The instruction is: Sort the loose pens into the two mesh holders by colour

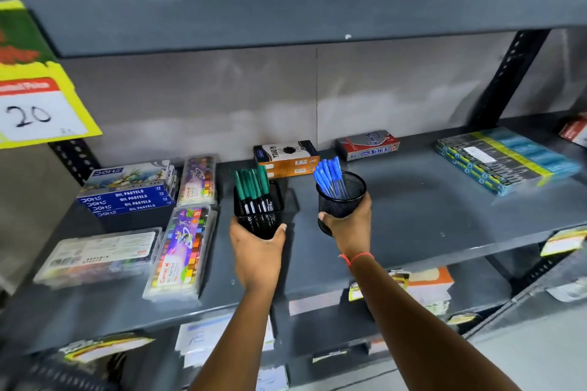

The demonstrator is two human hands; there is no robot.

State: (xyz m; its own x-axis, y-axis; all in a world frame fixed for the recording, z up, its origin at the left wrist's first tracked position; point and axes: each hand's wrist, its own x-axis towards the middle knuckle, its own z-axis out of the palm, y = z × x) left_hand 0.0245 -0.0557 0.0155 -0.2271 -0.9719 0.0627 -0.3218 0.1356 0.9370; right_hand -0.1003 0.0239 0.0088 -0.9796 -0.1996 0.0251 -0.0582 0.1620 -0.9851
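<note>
Head view: left hand gripping green-pen mesh holder, right hand at 3 o'clock gripping blue-pen mesh holder, bases hidden behind fingers.

On the shelf two mesh holders stand side by side, the left holder in the left hand and the right holder in the right hand, each with pens in it (left pens, right pens). Behind and between them sits a pen box, with another box to its right. Pastel packs lie left of the holders, and a stack of cartons lies well off to the right.
</note>
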